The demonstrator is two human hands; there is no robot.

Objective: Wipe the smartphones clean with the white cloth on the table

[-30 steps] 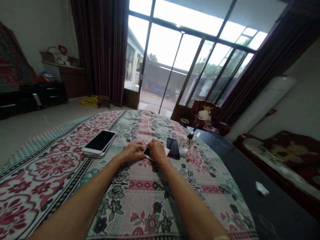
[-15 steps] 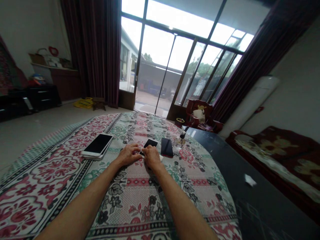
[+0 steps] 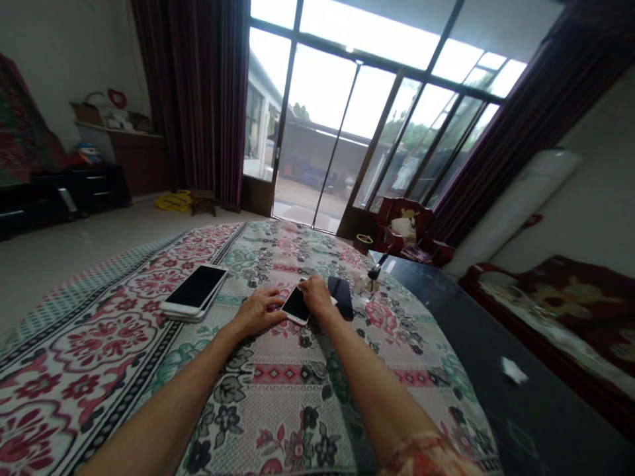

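Observation:
A white-framed smartphone (image 3: 296, 309) with a dark screen lies flat on the patterned tablecloth (image 3: 278, 410). My left hand (image 3: 258, 311) rests at its left edge, fingers spread and thumb against the lower left side. Over the phone's upper right part, my right hand (image 3: 316, 294) is closed with fingertips pressed down on the screen. A bit of white tissue (image 3: 334, 301) pokes out beside that hand; most of it is hidden. Just right of it lies a dark phone (image 3: 342, 296), partly covered by the hand. Further left, a larger white device (image 3: 194, 291) with a black screen lies stacked on another.
A glass jar (image 3: 368, 285) with a dark-handled brush (image 3: 378, 267) stands at the right of the cloth. Beyond the cloth's right edge is a black tabletop (image 3: 466, 330) with a crumpled white scrap (image 3: 512, 371). A wooden chair (image 3: 404, 228) stands behind.
My right hand has moved up the phone toward its top right, uncovering the lower screen. My left hand stays at the left edge. The whole view has shifted slightly.

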